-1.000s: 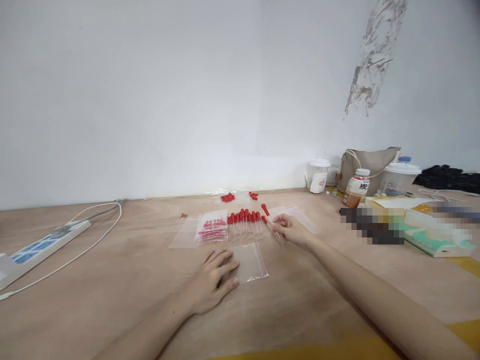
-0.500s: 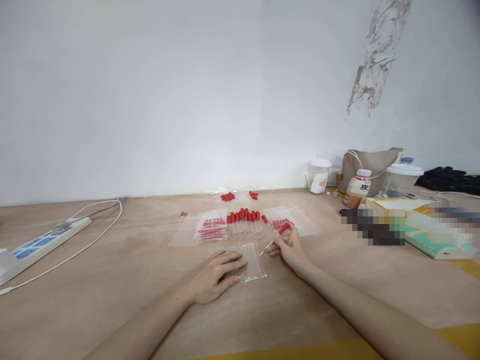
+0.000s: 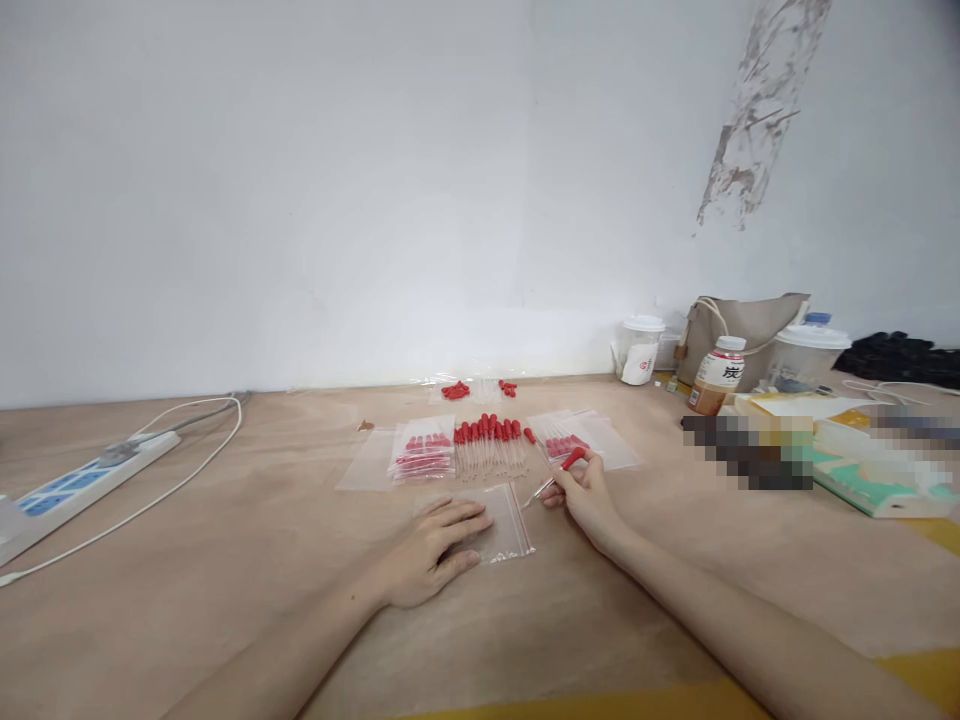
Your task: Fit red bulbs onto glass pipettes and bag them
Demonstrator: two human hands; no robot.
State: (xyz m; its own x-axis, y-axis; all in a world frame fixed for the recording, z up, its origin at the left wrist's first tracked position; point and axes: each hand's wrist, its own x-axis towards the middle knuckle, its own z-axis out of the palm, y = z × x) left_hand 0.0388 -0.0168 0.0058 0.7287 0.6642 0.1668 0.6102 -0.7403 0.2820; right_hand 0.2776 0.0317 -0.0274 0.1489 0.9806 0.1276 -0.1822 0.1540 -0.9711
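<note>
My left hand (image 3: 442, 550) lies flat with fingers spread on a clear zip bag (image 3: 504, 530), pressing it to the table. In my right hand (image 3: 589, 500) is a dropper (image 3: 574, 458) with a red rubber bulb and a thin glass tube. The tube's tip points left and down at the bag's red-striped zip edge; whether it touches cannot be made out. Just beyond, a row of red-bulbed droppers (image 3: 489, 430) lies side by side. Left of them is a stack of filled zip bags (image 3: 421, 460), and right of them more bags (image 3: 568, 446) hold red bulbs.
Loose red bulbs (image 3: 455, 391) lie on plastic near the wall. A white power strip (image 3: 142, 450) with a cable is at the left. To the right stand a lidded cup (image 3: 640, 350), a drink bottle (image 3: 718, 375), a grey bag (image 3: 739, 330) and a green-and-white box (image 3: 862, 480).
My right hand has shifted slightly to the right with the dropper, and the red bulb now looks more bent. My left hand stays on the zip bag.
</note>
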